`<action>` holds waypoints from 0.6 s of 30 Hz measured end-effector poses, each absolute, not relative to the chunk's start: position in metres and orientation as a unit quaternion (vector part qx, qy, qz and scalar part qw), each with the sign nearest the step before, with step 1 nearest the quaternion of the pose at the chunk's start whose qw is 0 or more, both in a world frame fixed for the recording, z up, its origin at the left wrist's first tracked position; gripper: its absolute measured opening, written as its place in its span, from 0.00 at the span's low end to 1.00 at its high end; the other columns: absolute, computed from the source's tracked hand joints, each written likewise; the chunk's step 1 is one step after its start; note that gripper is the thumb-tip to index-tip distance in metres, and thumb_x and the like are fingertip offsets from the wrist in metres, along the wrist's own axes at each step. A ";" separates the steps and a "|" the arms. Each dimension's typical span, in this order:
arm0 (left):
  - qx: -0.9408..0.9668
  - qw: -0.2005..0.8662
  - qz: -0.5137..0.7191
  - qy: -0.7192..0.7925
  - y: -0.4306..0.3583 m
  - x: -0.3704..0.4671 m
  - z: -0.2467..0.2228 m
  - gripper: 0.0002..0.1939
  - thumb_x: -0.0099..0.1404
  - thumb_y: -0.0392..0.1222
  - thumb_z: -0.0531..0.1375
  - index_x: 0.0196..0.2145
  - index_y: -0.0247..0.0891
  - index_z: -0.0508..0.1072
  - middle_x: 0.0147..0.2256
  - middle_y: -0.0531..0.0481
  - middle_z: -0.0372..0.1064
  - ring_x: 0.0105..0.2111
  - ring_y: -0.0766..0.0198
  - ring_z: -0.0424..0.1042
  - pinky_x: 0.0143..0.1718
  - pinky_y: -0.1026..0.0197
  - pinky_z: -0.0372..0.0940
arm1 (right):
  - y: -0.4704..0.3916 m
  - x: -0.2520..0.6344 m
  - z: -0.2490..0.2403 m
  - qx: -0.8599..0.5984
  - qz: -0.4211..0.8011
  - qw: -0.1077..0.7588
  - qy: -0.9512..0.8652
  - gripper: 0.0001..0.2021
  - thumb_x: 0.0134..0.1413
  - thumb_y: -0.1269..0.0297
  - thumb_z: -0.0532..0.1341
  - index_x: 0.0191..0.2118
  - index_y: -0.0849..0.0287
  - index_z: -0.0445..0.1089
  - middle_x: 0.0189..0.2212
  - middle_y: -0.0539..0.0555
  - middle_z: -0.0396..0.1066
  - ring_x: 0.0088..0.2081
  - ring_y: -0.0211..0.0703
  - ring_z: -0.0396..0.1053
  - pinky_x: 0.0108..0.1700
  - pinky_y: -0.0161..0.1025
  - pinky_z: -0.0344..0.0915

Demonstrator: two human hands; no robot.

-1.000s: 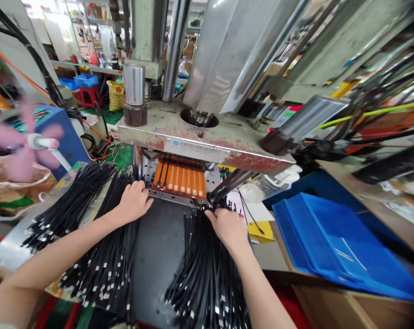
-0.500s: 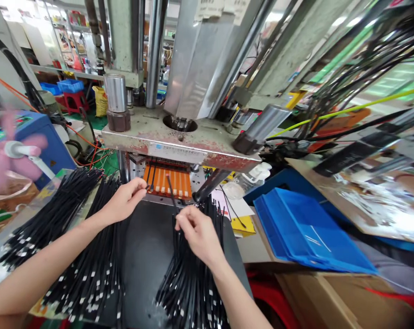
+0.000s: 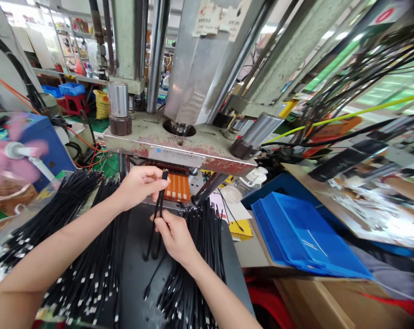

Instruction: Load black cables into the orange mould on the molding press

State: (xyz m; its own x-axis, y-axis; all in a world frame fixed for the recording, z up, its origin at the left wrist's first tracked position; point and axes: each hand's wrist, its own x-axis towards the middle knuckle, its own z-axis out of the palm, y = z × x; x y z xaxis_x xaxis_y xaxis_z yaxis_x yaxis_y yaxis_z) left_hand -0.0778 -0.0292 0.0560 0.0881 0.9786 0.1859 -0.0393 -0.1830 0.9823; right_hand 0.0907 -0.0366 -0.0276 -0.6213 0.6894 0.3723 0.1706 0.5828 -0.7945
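My left hand is closed, pinching the upper ends of a few black cables in front of the press. Lower down, my right hand has its fingers closed round the same cables, whose lower ends hang over the dark work surface. Just behind my left fingers lies the orange slotted fixture, its left part hidden by that hand. A bundle of black cables with pale ends lies beneath and to the right of my right hand. Another cable bundle spreads under my left forearm.
The press plate and its steel posts stand over the fixture. Further left lie more black cables near a spinning pink fan. Blue plastic trays and a cardboard box are on the right.
My left hand has moved right across the fixture and now pinches cable ends. My right hand has come left and lower, onto the same cables. The fixture's visible slots show no black cable now.
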 end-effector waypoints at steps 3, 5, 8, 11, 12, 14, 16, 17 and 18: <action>0.593 0.527 0.472 0.384 -0.024 -0.081 0.068 0.18 0.50 0.48 0.70 0.26 0.33 0.68 0.21 0.54 0.67 0.17 0.73 0.65 0.19 0.69 0.62 | -0.039 0.090 -0.030 -0.231 0.364 0.311 -0.847 0.11 0.67 0.64 0.49 0.39 0.58 0.68 0.29 0.50 0.70 0.30 0.38 0.68 0.35 0.33 0.61; 0.628 0.545 0.417 0.368 -0.020 -0.082 0.074 0.16 0.50 0.45 0.70 0.27 0.32 0.70 0.23 0.52 0.69 0.18 0.72 0.66 0.19 0.69 0.64 | -0.042 0.088 -0.032 -0.211 0.355 0.297 -0.861 0.09 0.66 0.65 0.51 0.40 0.58 0.67 0.31 0.51 0.71 0.32 0.38 0.69 0.38 0.34 0.62; 0.660 0.504 0.411 0.376 -0.016 -0.080 0.081 0.12 0.52 0.41 0.67 0.29 0.33 0.69 0.21 0.54 0.67 0.18 0.71 0.67 0.19 0.69 0.62 | -0.044 0.084 -0.036 -0.211 0.334 0.297 -0.869 0.06 0.63 0.67 0.54 0.41 0.58 0.67 0.33 0.52 0.72 0.34 0.39 0.69 0.40 0.35 0.64; 0.680 0.320 0.523 0.402 -0.013 -0.077 0.089 0.08 0.56 0.40 0.64 0.30 0.34 0.70 0.23 0.55 0.66 0.19 0.72 0.67 0.20 0.69 0.61 | -0.030 0.080 -0.041 -0.245 0.316 0.293 -0.868 0.06 0.58 0.70 0.56 0.40 0.58 0.69 0.34 0.53 0.73 0.33 0.40 0.69 0.39 0.35 0.64; 0.683 0.243 0.556 0.408 -0.013 -0.076 0.092 0.07 0.57 0.41 0.64 0.30 0.34 0.71 0.25 0.54 0.66 0.21 0.71 0.67 0.22 0.68 0.62 | -0.020 0.078 -0.043 -0.264 0.313 0.292 -0.864 0.06 0.57 0.70 0.57 0.39 0.58 0.71 0.32 0.52 0.73 0.32 0.40 0.69 0.38 0.35 0.63; 0.697 0.128 0.574 0.411 -0.013 -0.076 0.096 0.09 0.58 0.45 0.64 0.29 0.36 0.73 0.28 0.52 0.68 0.26 0.68 0.69 0.28 0.64 0.65 | 0.006 0.074 -0.044 -0.312 0.306 0.302 -0.847 0.05 0.57 0.67 0.58 0.35 0.58 0.72 0.26 0.51 0.72 0.28 0.40 0.68 0.35 0.35 0.62; 0.719 0.090 0.555 0.408 -0.011 -0.079 0.091 0.11 0.58 0.48 0.64 0.31 0.37 0.73 0.31 0.49 0.69 0.31 0.64 0.70 0.34 0.61 0.67 | 0.037 0.067 -0.044 -0.360 0.291 0.328 -0.823 0.07 0.57 0.63 0.59 0.32 0.59 0.73 0.22 0.49 0.70 0.25 0.39 0.67 0.31 0.34 0.61; 0.723 0.088 0.550 0.409 -0.010 -0.081 0.083 0.13 0.58 0.50 0.64 0.33 0.37 0.73 0.33 0.48 0.70 0.31 0.64 0.70 0.35 0.61 0.67 | 0.053 0.064 -0.042 -0.379 0.284 0.342 -0.811 0.09 0.56 0.62 0.60 0.30 0.59 0.73 0.20 0.48 0.70 0.24 0.38 0.66 0.30 0.33 0.60; 0.721 0.090 0.547 0.417 -0.007 -0.084 0.072 0.14 0.58 0.50 0.64 0.37 0.37 0.72 0.34 0.47 0.70 0.31 0.65 0.70 0.34 0.61 0.67 | 0.067 0.060 -0.041 -0.396 0.280 0.354 -0.800 0.10 0.56 0.61 0.59 0.30 0.60 0.73 0.20 0.48 0.69 0.23 0.38 0.66 0.29 0.32 0.59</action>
